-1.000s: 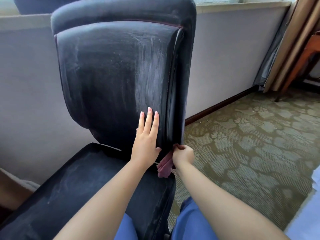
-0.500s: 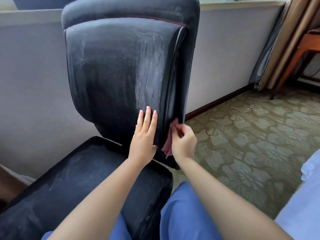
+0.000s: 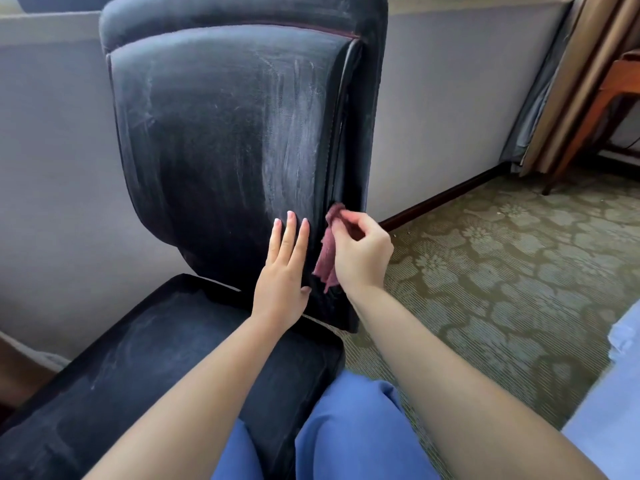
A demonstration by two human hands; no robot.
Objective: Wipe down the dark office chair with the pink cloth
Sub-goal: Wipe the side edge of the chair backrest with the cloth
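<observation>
Comparing against the view a second before, the cloth [image 3: 328, 252] was found higher on the right edge of the chair [image 3: 225, 140] backrest; it had been carried up from the lower corner, near the seat, along the side seam. It was pinched between thumb and curled fingers of the right hand [image 3: 362, 252] and pressed into the groove between front pad and back shell. The left hand [image 3: 284, 268] was kept flat, fingers straight and together, on the lower front of the backrest, just beside the cloth; it had barely shifted. An upward stroke along the seam was judged to be under way. Pale smears were noted across the backrest face and seat, so much wiping was judged to be left.
</observation>
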